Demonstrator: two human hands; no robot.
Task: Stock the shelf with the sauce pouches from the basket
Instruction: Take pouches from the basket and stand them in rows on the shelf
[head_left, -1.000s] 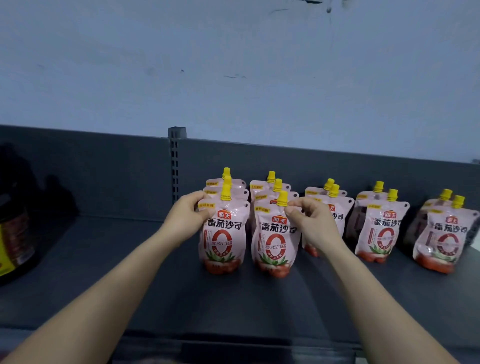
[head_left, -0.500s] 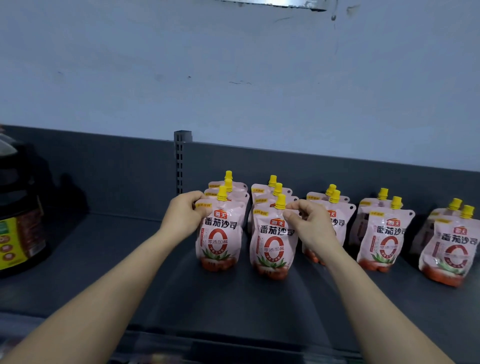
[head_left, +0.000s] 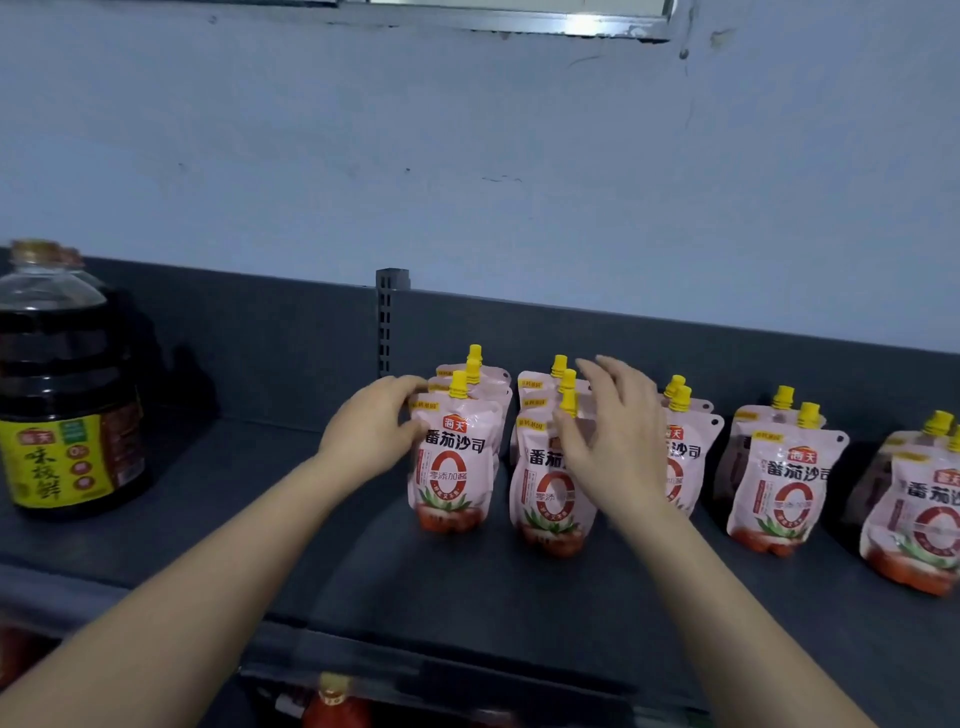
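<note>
Pink tomato-sauce pouches with yellow caps stand in rows on a dark grey shelf (head_left: 467, 582). My left hand (head_left: 371, 431) rests against the left edge of the front pouch (head_left: 452, 467) of the leftmost row, thumb and fingers touching it. My right hand (head_left: 613, 441) hovers with fingers spread in front of the second row's front pouch (head_left: 545, 499), covering its upper right part. Further rows stand to the right, with front pouches at the middle right (head_left: 774, 488) and at the frame edge (head_left: 919, 525). The basket is out of view.
A large dark soy-sauce jug (head_left: 62, 395) with a yellow label stands on the shelf at the left. A slotted upright post (head_left: 387, 322) rises behind the pouches. A red-capped bottle (head_left: 335, 701) shows on the level below. Bare shelf lies between jug and pouches.
My right hand has let go of the second row's front pouch and opened its fingers. The view has shifted, bringing the jug at the left into sight. My left hand stays on the leftmost pouch.
</note>
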